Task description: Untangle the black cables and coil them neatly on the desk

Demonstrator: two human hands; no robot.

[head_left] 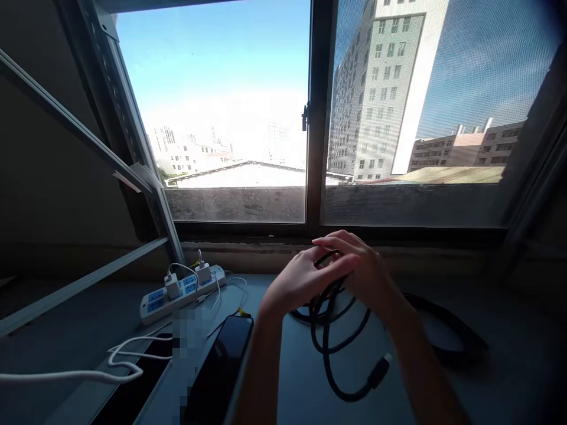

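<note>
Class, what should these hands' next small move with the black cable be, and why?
Probably the right hand should draw the black plug with the pale tip towards the loops of thick black cable while the left hand steadies them: both hands are gathered at the top of the cable, the loops below are uneven, and the plug end trails outside.

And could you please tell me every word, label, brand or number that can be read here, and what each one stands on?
None can be read.
Power strip: any markings on its blue socket panels are too small and blurred.
Black cable: no lettering legible on it or its plug.
Phone: dark screen, no readable text.
Tall building outside: no readable sign.
</note>
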